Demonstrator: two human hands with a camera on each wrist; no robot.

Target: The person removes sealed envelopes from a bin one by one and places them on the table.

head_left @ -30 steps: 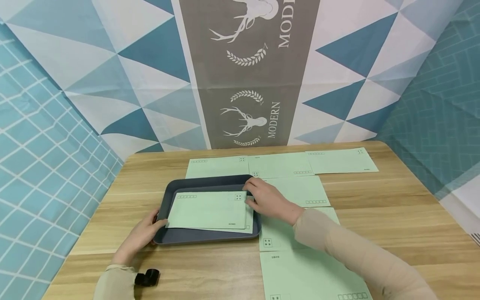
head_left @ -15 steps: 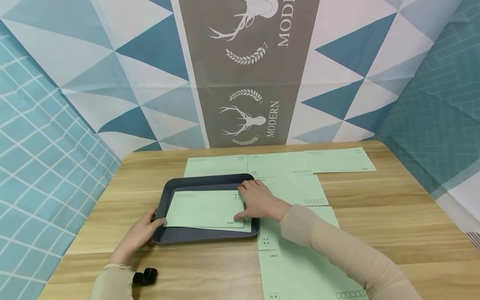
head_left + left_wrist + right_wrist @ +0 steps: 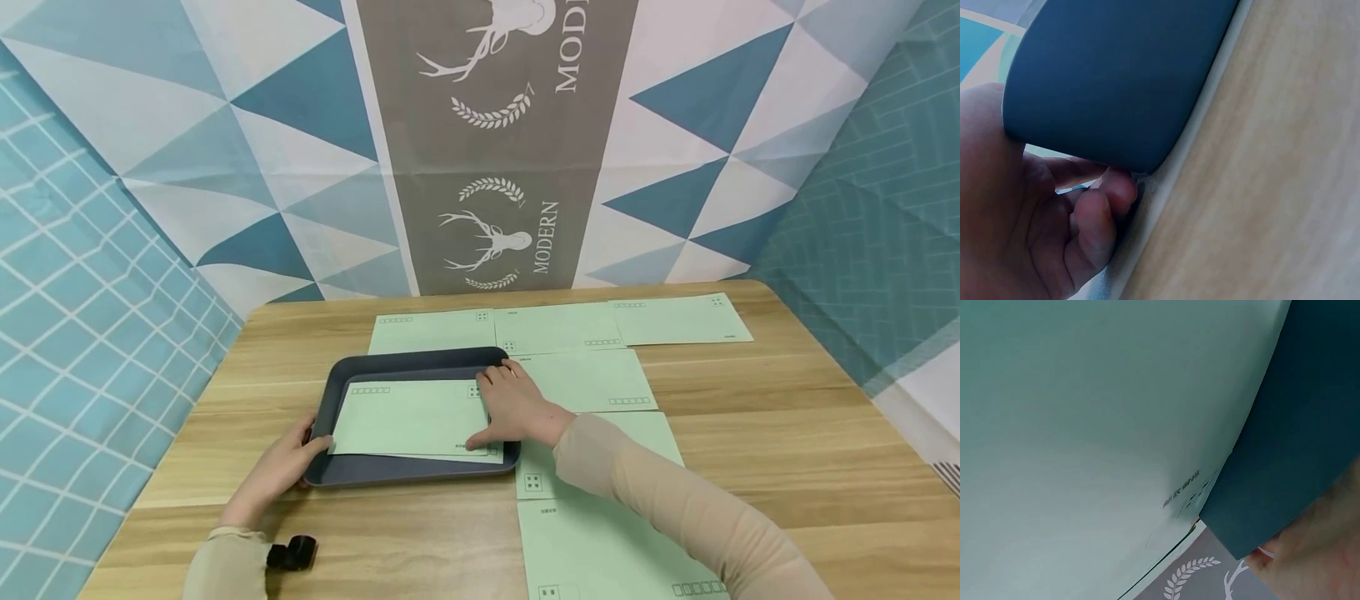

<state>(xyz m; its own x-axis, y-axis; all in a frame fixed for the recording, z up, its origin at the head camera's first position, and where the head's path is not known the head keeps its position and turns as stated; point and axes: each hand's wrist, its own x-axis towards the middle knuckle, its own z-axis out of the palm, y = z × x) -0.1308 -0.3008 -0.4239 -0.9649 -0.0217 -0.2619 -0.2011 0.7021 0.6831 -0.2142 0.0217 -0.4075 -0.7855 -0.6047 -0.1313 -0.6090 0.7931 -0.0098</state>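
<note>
A light wooden tabletop (image 3: 787,433) with rounded corners is standing against a hanging cloth (image 3: 225,125) of blue and white triangles. A grey banner (image 3: 487,167) bearing white stags is running down its middle. Teal tiled walls (image 3: 67,333) are flanking both sides.

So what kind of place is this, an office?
Probably a staged recording corner, not a real office: a wooden table hemmed in by patterned cloth backdrops, with green envelopes laid in rows beside a dark tray.
</note>
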